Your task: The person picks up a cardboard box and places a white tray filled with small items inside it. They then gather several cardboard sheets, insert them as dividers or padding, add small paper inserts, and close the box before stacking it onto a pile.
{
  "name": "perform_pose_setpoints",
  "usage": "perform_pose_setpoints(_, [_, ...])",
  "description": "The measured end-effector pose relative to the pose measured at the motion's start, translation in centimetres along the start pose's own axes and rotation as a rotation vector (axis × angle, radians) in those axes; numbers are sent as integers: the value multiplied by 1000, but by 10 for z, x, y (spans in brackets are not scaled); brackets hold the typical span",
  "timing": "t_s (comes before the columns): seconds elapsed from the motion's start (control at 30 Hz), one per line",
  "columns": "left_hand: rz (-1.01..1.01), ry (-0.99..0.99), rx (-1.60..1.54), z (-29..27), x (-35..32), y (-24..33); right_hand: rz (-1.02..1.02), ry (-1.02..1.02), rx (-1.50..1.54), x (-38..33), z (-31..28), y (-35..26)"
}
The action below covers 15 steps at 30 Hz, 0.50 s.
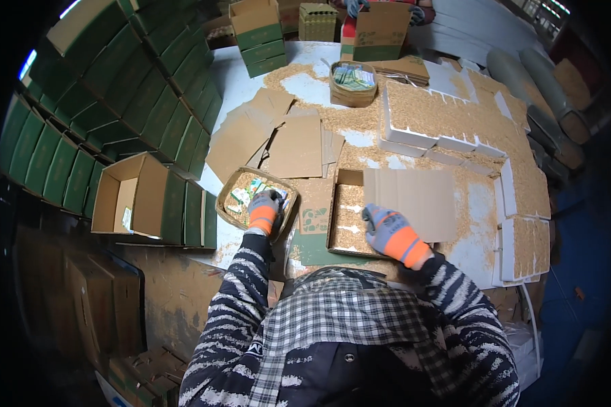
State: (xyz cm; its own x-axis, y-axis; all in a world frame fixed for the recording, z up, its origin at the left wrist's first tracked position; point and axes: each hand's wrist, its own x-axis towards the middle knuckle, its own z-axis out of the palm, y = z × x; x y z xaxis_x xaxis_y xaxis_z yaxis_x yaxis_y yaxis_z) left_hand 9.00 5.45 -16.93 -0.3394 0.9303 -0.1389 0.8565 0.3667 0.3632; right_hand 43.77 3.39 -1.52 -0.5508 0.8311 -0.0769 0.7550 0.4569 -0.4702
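Note:
My left hand [265, 209], in a grey glove with an orange cuff, reaches into a shallow basket [225, 216] of small printed packets [241, 195]. Its fingers curl down over the packets; whatever they pinch is hidden. At the lower left corner of a plain cardboard sheet [414, 197], my right hand [391, 234] is closed, gloved the same way. That sheet covers the right part of an open cardboard box [330, 227]. Wood shavings [348, 234] with white strips among them show inside the box.
Green boxes [122, 74] are stacked high at the left. Flat cardboard sheets [292, 146] lie beyond the basket. A second basket of packets [353, 78] stands farther back. White foam trays filled with shavings [448, 115] line the right. Across the table, a co-worker's gloved hands [355, 7] hold a box.

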Motion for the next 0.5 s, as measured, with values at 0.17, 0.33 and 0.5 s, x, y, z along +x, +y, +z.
perform_pose_setpoints(0.17, [276,384,-479,-42,-35,63,77,-213,309,22,59,-8])
perform_pose_setpoints(0.33, [936,245,-331,-87,-95,180,-99,-284,305,-5,32,9])
perform_pose_setpoints(0.5, [975,62,-169,-47,-97,171,65,131,629,-58,-44,46])
